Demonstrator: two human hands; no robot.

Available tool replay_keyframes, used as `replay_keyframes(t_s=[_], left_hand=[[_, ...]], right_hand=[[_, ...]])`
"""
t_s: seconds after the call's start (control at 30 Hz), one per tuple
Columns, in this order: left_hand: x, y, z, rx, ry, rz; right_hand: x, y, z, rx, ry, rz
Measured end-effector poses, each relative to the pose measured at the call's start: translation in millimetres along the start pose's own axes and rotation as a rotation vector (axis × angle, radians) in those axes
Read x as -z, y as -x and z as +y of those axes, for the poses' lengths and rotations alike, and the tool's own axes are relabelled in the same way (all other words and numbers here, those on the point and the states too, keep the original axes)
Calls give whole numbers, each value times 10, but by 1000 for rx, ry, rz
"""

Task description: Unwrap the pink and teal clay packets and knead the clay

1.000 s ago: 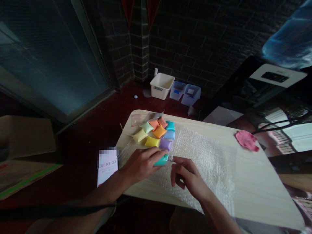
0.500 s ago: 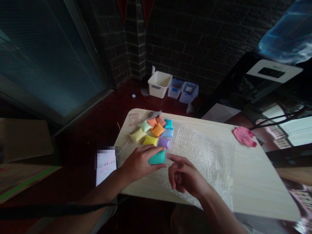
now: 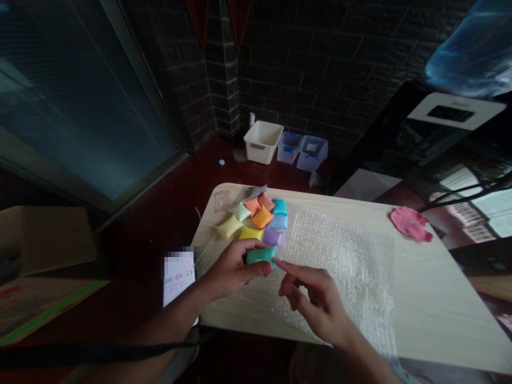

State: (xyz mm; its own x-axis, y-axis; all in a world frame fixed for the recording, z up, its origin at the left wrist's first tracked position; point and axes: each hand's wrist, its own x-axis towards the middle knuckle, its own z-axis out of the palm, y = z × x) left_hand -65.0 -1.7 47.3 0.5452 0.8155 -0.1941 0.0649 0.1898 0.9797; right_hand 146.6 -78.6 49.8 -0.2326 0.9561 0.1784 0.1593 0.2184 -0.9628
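Note:
My left hand (image 3: pixel 232 266) grips a small teal packet (image 3: pixel 260 256) just above the pale wooden table (image 3: pixel 432 309). The thumb and fingers of my right hand (image 3: pixel 316 298) pinch at the packet's right corner. Behind the hands lies a cluster of several small coloured packets (image 3: pixel 256 217): yellow, green, orange, blue and purple. A sheet of bubble wrap (image 3: pixel 340 261) covers the table's middle, under both hands.
A pink lump (image 3: pixel 410 223) sits at the table's far right. A phone showing a timer (image 3: pixel 178 276) is at the table's left edge. On the dark floor behind stand a white basket (image 3: pixel 263 141) and two clear bins (image 3: pixel 304 151).
My left hand has lifted the teal packet off the table and turned it. My right hand has moved to its right corner.

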Motion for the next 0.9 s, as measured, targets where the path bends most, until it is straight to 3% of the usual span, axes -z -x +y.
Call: replay_keyframes(t_s=[0.13, 0.3, 0.53, 0.73, 0.9], left_hand=[[31, 29, 30, 234, 244, -186], [91, 67, 93, 230, 207, -233], [108, 83, 167, 279, 133, -279], [86, 85, 203, 255, 104, -249], [111, 103, 231, 285, 86, -248]], right_hand=[[33, -9, -33, 217, 358, -69], [40, 4, -48, 314, 652, -101], [34, -10, -125, 248, 508, -173], [2, -3, -100, 300, 665, -134], [-2, 58, -209, 257, 367, -177]])
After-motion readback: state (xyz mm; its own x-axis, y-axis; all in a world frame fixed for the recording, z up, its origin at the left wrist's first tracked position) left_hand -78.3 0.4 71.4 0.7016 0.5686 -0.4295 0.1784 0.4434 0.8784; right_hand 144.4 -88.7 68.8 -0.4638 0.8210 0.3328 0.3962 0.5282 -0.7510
